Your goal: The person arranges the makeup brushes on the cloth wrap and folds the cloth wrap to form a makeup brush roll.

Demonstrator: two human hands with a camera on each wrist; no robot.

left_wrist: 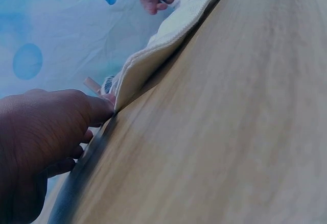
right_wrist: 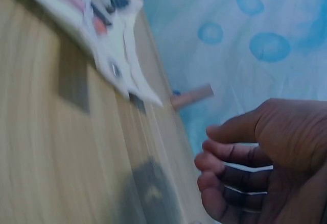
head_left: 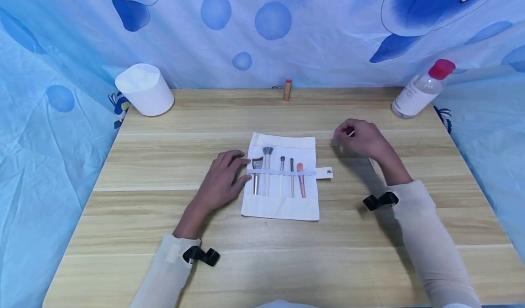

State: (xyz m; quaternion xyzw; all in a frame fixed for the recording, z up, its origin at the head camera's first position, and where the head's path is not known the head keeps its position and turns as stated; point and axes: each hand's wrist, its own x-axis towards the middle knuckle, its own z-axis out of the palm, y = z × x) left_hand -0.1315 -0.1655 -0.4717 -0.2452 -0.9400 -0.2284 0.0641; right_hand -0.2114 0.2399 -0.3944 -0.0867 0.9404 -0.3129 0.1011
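Observation:
A white cloth brush roll (head_left: 280, 207) lies unrolled in the middle of the table. Several makeup brushes stand side by side under its lilac band, among them a fan-shaped brush (head_left: 257, 163), a fluffy grey brush (head_left: 267, 151) and a pink brush (head_left: 301, 169). My left hand (head_left: 221, 180) touches the roll's left edge with thumb and forefinger; the left wrist view shows the cloth's raised edge (left_wrist: 153, 55) by the fingertips. To the right of the roll's snap tab (head_left: 324, 173), my right hand (head_left: 361, 137) hovers over the table, fingers loosely bent and holding nothing.
A small brown tube (head_left: 287, 90) stands at the table's back edge. A white cylindrical container (head_left: 145, 91) is at the back left, a clear bottle with a red cap (head_left: 422, 89) at the back right. A pale thin object (head_left: 375, 169) lies partly hidden under my right wrist.

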